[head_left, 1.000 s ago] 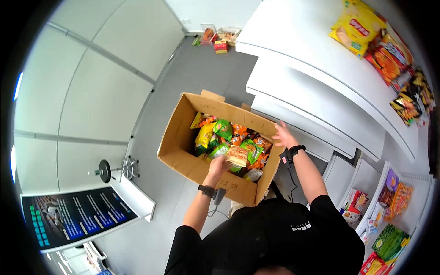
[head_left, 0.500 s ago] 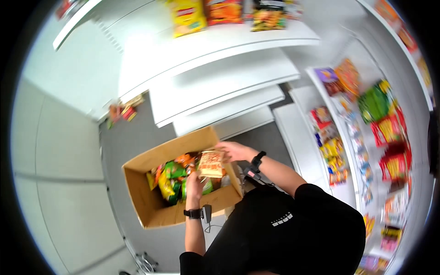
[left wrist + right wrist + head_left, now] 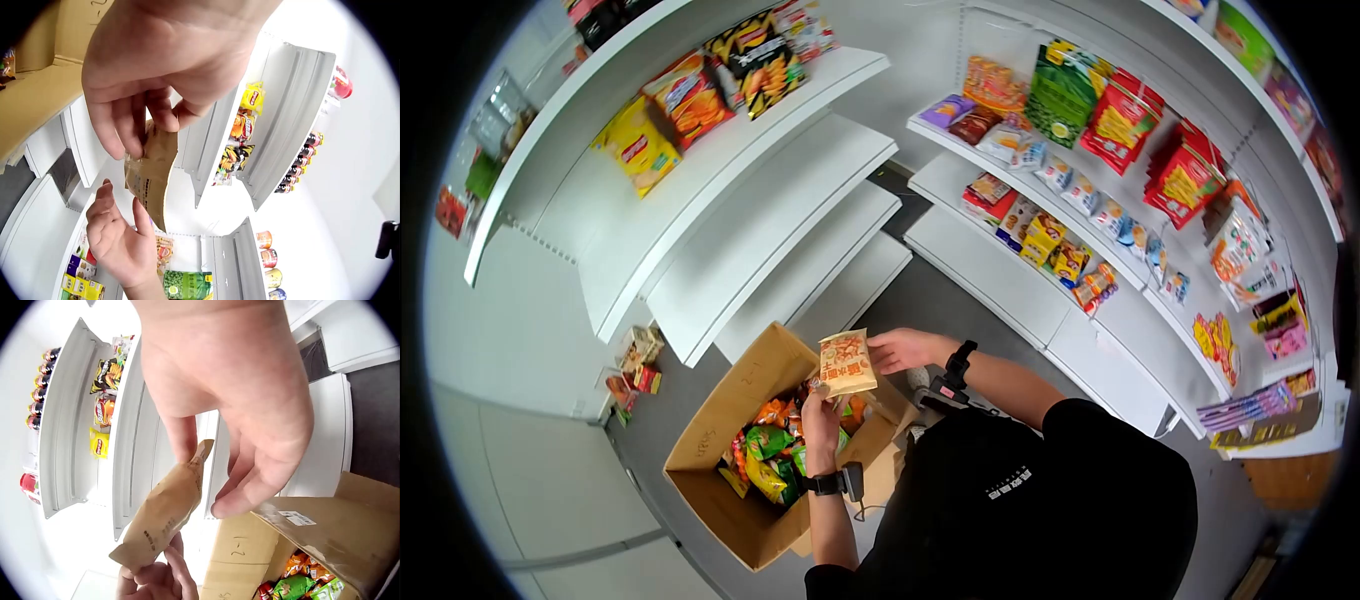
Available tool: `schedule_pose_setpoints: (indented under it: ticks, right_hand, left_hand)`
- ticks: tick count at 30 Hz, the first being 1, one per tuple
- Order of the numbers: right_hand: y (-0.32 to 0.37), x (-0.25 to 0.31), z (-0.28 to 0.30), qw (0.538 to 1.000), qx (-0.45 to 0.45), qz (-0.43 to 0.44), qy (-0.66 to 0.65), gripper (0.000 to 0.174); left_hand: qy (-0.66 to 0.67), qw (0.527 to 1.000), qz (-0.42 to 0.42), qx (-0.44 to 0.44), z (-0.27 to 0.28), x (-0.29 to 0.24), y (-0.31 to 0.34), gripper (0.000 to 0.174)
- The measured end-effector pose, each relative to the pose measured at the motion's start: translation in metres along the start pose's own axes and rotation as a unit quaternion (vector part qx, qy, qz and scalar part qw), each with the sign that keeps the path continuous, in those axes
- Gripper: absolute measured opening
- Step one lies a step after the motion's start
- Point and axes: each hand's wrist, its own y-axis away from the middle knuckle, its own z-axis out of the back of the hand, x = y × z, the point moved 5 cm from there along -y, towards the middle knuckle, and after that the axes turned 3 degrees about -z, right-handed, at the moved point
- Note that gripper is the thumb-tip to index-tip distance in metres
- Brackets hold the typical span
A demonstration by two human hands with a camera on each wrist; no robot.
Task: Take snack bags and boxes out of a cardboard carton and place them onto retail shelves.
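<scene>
A tan snack packet (image 3: 847, 362) with red print is held up above the cardboard box (image 3: 718, 420). My left hand (image 3: 821, 425) pinches it at its lower end; in the left wrist view the thumb and fingers (image 3: 165, 112) close on its edge. My right hand (image 3: 908, 350) is at the packet's other side, fingers loosely extended. The right wrist view has the right thumb (image 3: 182, 440) right at the packet's upper end, with the other fingers standing apart from it. Inside the box lie several colourful snack bags (image 3: 768, 440), green, orange and yellow.
White tiered shelves (image 3: 770, 200) stand ahead, with chip bags (image 3: 690, 98) on the upper tier. To the right, more shelves hold red bags (image 3: 1122, 120), a green bag (image 3: 1062, 92) and small packs (image 3: 1040, 235). A few packages (image 3: 640, 375) lie on the floor at left.
The view has swung right toward the shelves. My left hand has lifted the packet out of the box, and my right hand has come from the box's rim to beside the packet.
</scene>
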Motion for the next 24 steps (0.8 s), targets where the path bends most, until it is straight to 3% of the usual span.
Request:
schedule_pose_setpoints:
  ticks: [7,11,18,24]
  right_hand:
    - [0.036,-0.010,0.001,0.999,0.027,0.029,0.023,0.027]
    - [0.064,-0.006,0.007,0.996,0.026,0.073,0.049,0.027]
    - [0.128,-0.006,0.045,0.989,-0.040,0.140,0.029,0.037]
    - [0.190,-0.020,0.100,0.975,-0.096,0.201,0.006,0.028]
  left_hand:
    - [-0.054,0.998,0.013,0.030,-0.027,0.012,-0.004,0.008]
    - [-0.097,0.991,0.035,0.081,-0.049,0.025,-0.008,0.014]
    - [-0.146,0.974,0.080,0.153,-0.121,0.061,-0.017,0.017]
    - [-0.198,0.943,0.135,0.232,-0.180,0.112,-0.010,0.021]
